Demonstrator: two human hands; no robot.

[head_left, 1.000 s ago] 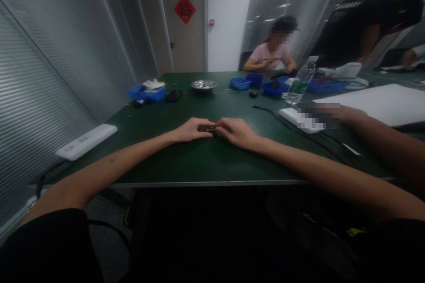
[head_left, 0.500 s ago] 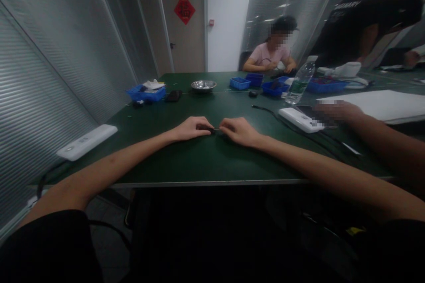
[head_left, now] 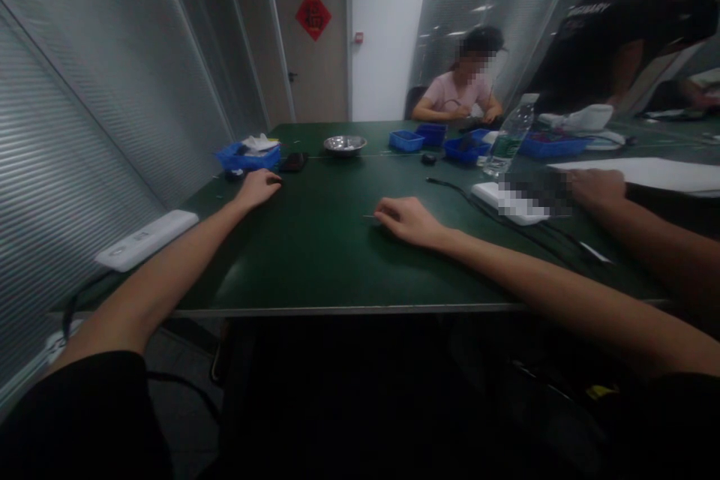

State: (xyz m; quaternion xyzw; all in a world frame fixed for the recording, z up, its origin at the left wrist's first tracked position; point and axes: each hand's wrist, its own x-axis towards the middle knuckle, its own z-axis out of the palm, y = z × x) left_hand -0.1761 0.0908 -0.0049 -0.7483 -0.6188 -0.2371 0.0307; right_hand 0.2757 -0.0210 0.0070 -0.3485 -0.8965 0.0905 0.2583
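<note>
My right hand (head_left: 409,221) rests low over the green table (head_left: 315,270), its fingertips pinching a thin, pale, needle-like rod (head_left: 369,217) that points left. Toward the left side of the table, my left hand (head_left: 259,189) is just in front of a blue plastic basket (head_left: 247,157) with white tissue-like stuff in it. The fingers of that hand are curled downward; what is under them is hidden. A black phone-like object (head_left: 295,161) lies just beyond its fingertips.
Beyond my hands stands a shiny metal bowl (head_left: 345,145). White power banks (head_left: 149,240) with cables lie at both sides. Blue trays (head_left: 406,140) and a water bottle (head_left: 511,136) stand farther right. Another person's hand (head_left: 596,186) reaches in from the right; a seated person is across the table.
My left hand has moved away from the right one, left and farther back, toward the blue basket. My right hand has stayed put with the thin rod. The neighbour's hand has shifted right.
</note>
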